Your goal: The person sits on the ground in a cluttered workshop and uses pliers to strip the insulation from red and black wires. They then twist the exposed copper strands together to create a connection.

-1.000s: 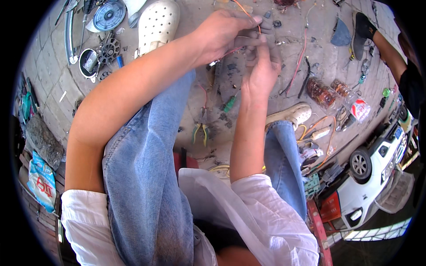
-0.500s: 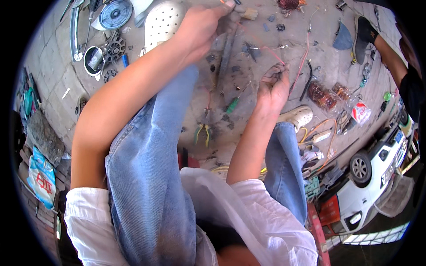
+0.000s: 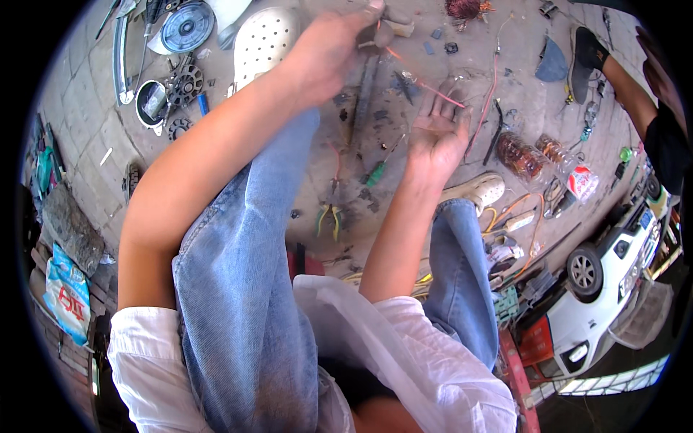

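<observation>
My left hand is up near the top, past the left knee, its fingers closed and partly blurred. A thin pink-orange wire runs from those fingers down to the right. Below its far end my right hand is turned palm up, fingers stretched and grimy. The wire crosses over these fingers, its end close to the thumb; whether it touches them I cannot tell. On the ground between my feet lie pliers with yellow-green handles and a green-handled screwdriver. A dark bar lies under the left hand.
Two plastic bottles with copper wire, one of them a clear bottle, lie to the right. A copper wire bundle is at the top. Metal parts and a round grey-blue disc are at left. Another person's foot and a white car are at right.
My right hand has opened from a pinch on the wire, its fingers spreading out palm up, and shifted slightly left. The left hand has moved a little, still with the wire.
</observation>
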Available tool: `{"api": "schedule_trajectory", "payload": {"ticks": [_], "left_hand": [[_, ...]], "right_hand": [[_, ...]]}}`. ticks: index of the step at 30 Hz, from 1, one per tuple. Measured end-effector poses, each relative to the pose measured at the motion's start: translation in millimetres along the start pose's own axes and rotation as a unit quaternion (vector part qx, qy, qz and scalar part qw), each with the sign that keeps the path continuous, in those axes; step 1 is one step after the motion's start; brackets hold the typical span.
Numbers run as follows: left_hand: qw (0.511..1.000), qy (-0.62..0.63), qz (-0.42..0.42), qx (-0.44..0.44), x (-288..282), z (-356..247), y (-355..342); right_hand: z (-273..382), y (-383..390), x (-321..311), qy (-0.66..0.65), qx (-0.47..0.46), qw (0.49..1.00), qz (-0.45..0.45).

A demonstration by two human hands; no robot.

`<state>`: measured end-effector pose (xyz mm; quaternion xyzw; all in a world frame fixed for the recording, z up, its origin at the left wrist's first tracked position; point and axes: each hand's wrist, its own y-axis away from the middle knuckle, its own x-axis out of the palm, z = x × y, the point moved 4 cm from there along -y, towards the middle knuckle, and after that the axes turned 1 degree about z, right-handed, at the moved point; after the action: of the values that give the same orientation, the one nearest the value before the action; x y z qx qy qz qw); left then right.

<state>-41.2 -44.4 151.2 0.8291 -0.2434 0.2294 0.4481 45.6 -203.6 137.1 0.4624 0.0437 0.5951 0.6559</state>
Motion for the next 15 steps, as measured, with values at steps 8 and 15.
{"api": "schedule_trajectory", "payload": {"ticks": [8, 15], "left_hand": [[0.994, -0.028, -0.016, -0.107, -39.1, 7.8, -0.9], [0.969, -0.163, -0.188, -0.004, -63.0, 0.6, 8.0]], "right_hand": [[-15.7, 49.1, 11.8, 0.091, 0.157, 0.963, 0.198], [-27.6, 105.1, 0.9, 0.18, 0.208, 0.955, 0.111]]}}
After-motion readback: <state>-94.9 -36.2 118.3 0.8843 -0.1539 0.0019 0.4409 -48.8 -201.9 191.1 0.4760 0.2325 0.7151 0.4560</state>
